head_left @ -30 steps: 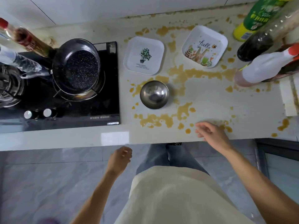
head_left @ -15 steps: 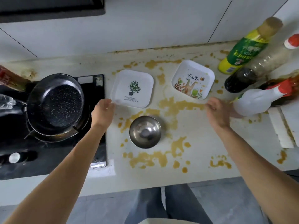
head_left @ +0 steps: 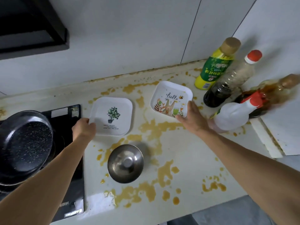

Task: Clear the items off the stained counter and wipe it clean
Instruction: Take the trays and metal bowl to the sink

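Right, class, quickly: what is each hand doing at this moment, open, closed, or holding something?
Left hand: grips the near-left corner of the plant plate.
Right hand: fingers on the near-right edge of the hello plate; a firm hold cannot be told.

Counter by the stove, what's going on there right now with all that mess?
A person is starting to clear the stained counter. Their left hand grips the near-left corner of the plant plate, and their right hand takes the near-right edge of the hello plate. The steel bowl sits untouched in front, among yellow-brown spills. Bottles and a spray bottle stand at the right. No wiping has started.
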Demonstrator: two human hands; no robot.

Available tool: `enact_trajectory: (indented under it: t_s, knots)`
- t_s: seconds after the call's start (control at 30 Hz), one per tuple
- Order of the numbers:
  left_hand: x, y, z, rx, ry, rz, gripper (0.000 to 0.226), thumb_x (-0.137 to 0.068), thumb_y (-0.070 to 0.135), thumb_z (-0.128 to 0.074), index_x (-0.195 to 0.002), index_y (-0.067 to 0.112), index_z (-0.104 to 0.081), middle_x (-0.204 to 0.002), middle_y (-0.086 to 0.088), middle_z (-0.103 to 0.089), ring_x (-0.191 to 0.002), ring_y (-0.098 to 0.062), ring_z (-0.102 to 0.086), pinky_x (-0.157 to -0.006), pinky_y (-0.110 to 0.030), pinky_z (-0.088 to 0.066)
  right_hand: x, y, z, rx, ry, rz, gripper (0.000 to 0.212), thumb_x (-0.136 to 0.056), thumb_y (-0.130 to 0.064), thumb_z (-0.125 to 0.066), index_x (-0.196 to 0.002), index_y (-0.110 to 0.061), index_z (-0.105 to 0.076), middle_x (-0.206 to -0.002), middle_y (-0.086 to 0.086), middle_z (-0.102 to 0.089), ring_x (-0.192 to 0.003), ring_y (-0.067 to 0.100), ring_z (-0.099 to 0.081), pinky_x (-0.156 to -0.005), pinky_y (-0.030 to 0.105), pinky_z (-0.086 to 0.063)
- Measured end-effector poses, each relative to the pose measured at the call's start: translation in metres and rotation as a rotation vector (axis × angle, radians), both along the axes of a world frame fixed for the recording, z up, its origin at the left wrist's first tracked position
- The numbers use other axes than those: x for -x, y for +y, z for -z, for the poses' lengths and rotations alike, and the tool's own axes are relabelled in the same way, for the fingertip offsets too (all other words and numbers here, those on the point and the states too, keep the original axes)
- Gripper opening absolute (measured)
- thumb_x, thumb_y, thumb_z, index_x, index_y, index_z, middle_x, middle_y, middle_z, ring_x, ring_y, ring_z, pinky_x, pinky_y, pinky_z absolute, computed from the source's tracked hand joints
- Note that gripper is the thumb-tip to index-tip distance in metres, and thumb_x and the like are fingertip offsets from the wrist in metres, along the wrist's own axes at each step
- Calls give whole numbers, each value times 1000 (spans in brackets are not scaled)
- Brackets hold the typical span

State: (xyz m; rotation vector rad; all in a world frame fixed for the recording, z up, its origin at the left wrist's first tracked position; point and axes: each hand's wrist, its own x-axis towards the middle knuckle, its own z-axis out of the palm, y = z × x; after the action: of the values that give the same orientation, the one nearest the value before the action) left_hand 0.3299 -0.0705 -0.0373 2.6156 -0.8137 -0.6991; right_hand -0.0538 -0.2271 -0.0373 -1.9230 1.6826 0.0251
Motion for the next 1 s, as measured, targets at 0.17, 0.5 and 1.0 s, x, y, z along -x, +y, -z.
enact_trajectory:
  t_s: [0.17, 0.5, 1.0]
  knots:
    - [-9, -7, 1, -41, -69, 6, 32, -97, 0, -51, -66, 3, -59, -69, -19, -56, -67, -35, -50, -59, -40, -38, 1, -2, 6, 9, 19, -5, 101, -97, -59, -55, -165, -9, 1, -174, 7, 3, -160, 21, -2, -125, 41, -23]
    - [-10, -21, -12, 87, 160, -155, 16, -93, 7, -64, -96, 14, -78, -93, -19, -79, -92, -38, -78, -96, -54, -63, 4, -3, 3, -5, -28, -22, 101, -98, -57, -57, -165, -9, 2, -174, 5, 6, -160, 18, -1, -126, 43, -23]
    - [134, -142, -16, 203, 390, 18, 22, -96, 1, -62, -89, 14, -80, -80, -8, -76, -84, -35, -79, -87, -51, -66, 13, -4, 3, 34, -167, -4, 103, -95, -46, -67, -165, -9, -1, -174, 2, 2, -160, 14, 0, -126, 36, -22]
